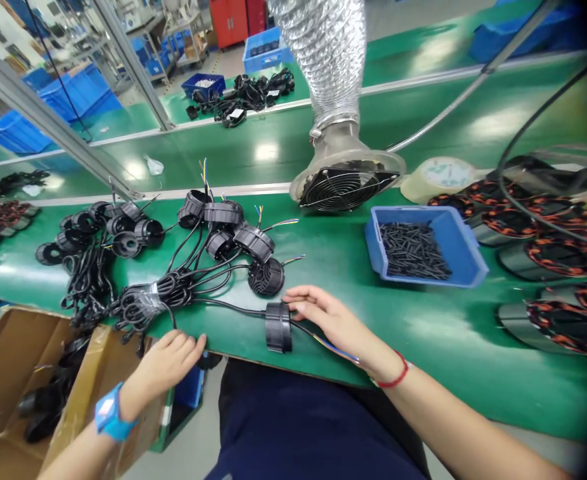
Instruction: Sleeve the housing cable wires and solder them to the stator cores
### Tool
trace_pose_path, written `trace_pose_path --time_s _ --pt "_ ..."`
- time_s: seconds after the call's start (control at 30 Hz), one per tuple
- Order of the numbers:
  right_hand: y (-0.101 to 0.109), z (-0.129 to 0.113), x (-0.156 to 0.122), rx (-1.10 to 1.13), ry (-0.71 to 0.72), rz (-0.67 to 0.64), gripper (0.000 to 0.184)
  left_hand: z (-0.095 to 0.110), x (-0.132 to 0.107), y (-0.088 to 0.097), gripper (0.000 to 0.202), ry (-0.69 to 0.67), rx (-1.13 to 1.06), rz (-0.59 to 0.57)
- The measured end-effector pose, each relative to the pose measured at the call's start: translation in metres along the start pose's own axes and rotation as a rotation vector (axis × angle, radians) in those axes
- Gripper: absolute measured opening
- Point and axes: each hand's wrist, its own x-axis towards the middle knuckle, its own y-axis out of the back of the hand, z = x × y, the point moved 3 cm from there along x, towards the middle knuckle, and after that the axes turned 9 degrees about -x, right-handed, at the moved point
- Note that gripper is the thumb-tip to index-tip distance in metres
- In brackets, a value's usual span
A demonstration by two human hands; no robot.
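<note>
A black round part [278, 326] with a black cable and coloured wire ends stands on edge near the front of the green table [333, 267]. My right hand [330, 320] rests beside it, fingers stretched toward its rim and touching it, with the coloured wires passing under the palm. My left hand [170, 357] lies at the table's front edge with fingers curled loosely, close to a coiled black cable bundle [148, 300]; nothing shows in it. Several more black round parts [233, 233] with cables lie behind.
A blue bin [466, 257] of small black pieces sits to the right. A fan on a foil duct [343, 183] stands behind. Copper-wound stators [548, 253] lie at far right, a tape roll [440, 177] near them. An open cardboard box [18, 380] sits lower left.
</note>
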Motion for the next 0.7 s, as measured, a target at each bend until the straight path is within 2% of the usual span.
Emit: trace_pose_path --time_s 0.07,0.13,0.2,0.3,0.37,0.43,0.5,0.57,0.63,0.67,0.7 --pt "0.0 -0.003 0.0 -0.056 0.022 -0.072 0.027 -0.01 0.004 0.016 0.029 -0.093 -0.087 0.001" --pt "-0.001 -0.007 -0.001 -0.122 0.048 -0.143 0.021 -0.02 0.009 0.031 0.021 -0.132 -0.225 0.065" --pt "-0.002 -0.012 -0.003 -0.182 0.064 -0.188 0.02 -0.03 0.016 0.044 0.019 -0.05 -0.374 0.21" --pt "-0.002 -0.016 -0.004 -0.236 0.069 -0.209 0.023 -0.036 0.033 0.047 0.023 0.216 -0.496 0.416" --pt "0.0 -0.015 -0.001 -0.234 0.051 -0.183 0.026 -0.03 0.051 0.038 0.025 0.304 -0.436 0.389" --pt "0.005 -0.013 0.005 -0.196 0.026 -0.095 0.031 -0.021 0.071 0.028 0.027 0.272 -0.339 0.259" --pt "0.014 -0.014 0.014 -0.116 0.024 0.054 0.033 -0.018 0.086 0.024 0.033 0.22 -0.301 0.185" --pt "0.021 -0.018 0.026 -0.028 0.05 0.187 0.033 -0.027 0.096 0.032 0.036 0.24 -0.319 0.236" --pt "0.022 -0.026 0.039 0.03 0.082 0.233 0.034 -0.046 0.105 0.047 0.034 0.395 -0.334 0.332" --pt "0.021 -0.031 0.046 0.043 0.098 0.228 0.034 -0.058 0.111 0.053 0.033 0.521 -0.337 0.328" --pt "0.018 -0.037 0.053 0.049 0.116 0.216 0.035 -0.069 0.118 0.056 0.034 0.652 -0.337 0.267"
